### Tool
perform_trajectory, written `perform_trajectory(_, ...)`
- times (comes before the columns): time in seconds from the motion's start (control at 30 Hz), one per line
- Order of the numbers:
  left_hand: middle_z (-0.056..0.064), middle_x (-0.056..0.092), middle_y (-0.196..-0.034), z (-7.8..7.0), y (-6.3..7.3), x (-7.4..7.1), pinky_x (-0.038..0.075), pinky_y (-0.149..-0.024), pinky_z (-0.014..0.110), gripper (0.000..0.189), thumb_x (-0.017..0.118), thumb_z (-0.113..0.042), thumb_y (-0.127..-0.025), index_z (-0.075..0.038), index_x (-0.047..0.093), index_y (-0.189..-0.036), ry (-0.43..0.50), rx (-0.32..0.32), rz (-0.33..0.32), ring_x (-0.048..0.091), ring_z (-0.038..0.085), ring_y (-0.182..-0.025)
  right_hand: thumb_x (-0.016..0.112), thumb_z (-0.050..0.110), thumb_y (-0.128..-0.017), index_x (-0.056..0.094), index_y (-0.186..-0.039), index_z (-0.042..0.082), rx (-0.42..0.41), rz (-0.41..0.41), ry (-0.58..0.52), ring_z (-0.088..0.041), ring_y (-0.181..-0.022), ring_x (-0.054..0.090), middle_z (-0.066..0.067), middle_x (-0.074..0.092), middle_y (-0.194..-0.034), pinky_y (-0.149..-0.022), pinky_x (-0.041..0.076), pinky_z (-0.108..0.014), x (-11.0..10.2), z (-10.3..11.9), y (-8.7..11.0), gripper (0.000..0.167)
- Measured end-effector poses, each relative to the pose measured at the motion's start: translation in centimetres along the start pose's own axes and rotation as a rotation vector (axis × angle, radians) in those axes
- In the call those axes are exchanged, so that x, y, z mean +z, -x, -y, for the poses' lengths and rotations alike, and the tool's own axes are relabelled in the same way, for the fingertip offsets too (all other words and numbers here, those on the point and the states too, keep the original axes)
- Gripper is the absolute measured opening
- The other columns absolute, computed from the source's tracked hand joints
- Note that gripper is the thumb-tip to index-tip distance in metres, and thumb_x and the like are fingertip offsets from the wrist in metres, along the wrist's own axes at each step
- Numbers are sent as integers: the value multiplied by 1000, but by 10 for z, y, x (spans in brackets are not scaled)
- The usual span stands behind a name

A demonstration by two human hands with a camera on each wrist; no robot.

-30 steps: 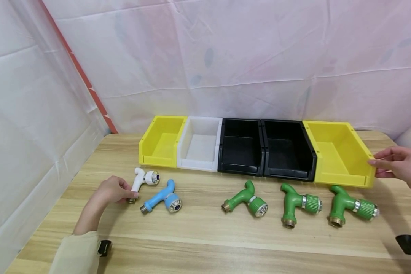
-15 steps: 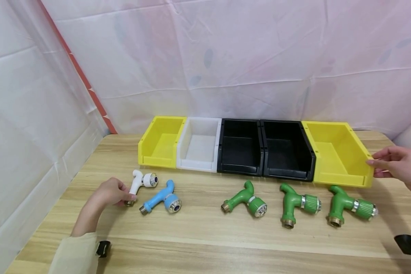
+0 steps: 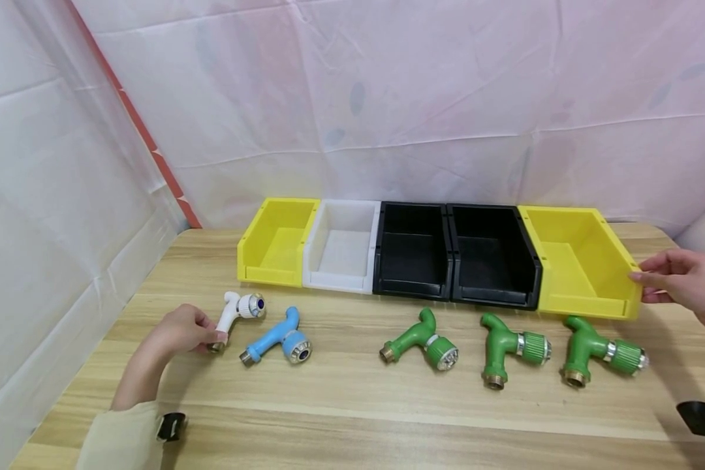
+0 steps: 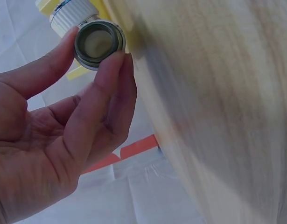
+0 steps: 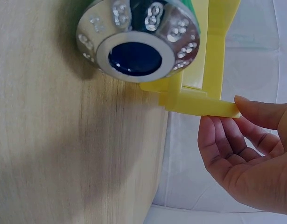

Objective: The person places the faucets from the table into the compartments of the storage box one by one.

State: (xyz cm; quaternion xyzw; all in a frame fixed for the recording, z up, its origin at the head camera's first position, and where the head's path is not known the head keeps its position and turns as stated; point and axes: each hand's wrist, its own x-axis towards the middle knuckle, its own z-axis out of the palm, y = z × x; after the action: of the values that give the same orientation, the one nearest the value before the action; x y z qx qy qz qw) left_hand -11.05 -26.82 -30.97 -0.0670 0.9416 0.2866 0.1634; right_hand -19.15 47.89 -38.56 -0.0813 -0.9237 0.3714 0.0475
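Pinching the white tap (image 3: 227, 316) by its threaded end, just left of the blue tap (image 3: 276, 335), the left hand (image 3: 183, 330) should grip firmly against twisting. Far right of the blue tap, the right hand (image 3: 680, 282) pinches the large yellow bin (image 3: 587, 306); a light hold should suffice.

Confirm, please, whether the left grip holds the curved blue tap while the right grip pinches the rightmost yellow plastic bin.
Not blue: the head view shows the left grip holding the curved white tap; the right grip pinches that yellow bin.
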Motion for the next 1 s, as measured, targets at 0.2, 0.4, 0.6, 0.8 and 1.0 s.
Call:
perform_trajectory(0.2, 6, 56, -74, 0, 3, -3, 50, -59, 30, 18, 69, -10, -81, 6, 60, -77, 108, 19, 23, 53, 16, -65, 56, 25, -92, 45, -106, -6, -17, -9, 8, -18, -57, 60, 5, 58, -73, -51, 54, -28, 1, -3, -1, 36)
perform_trajectory(0.4, 8, 57, -78, -10, 6, -8, 52, -63, 32, 18, 66, -8, -83, 9, 59, -83, 156, 39, 36, 55, 16, -68, 57, 29, -90, 46, -104, -5, -19, -20, 20, -20, -58, 61, 3, 59, -72, -52, 54, -28, 1, -18, -9, 38)
perform_trajectory(0.6, 8, 58, -79, -21, 3, -10, 50, -62, 32, 20, 65, -10, -85, 9, 60, -87, 148, 34, 30, 54, 16, -68, 56, 36, -89, 46, -98, -6, -16, -16, 2, -15, -55, 59, 4, 57, -70, -47, 53, -29, -1, 24, 14, 44)
perform_trajectory(0.8, 9, 58, -79, -29, -3, -9, 50, -63, 32, 20, 64, -10, -86, 9, 60, -89, 139, 43, 16, 53, 17, -68, 53, 19, -93, 49, -99, -6, -6, -4, 18, -13, -52, 57, -8, 57, -71, -48, 53, -28, -1, 59, 33, 27)
perform_trajectory(1.0, 9, 57, -80, -37, -10, -6, 51, -67, 34, 18, 62, -9, -87, 9, 59, -88, 169, 31, 14, 55, 16, -68, 53, 38, -88, 48, -97, -1, 6, -28, 48, -16, -56, 59, -2, 57, -72, -49, 53, -30, 0, 18, 12, 41)
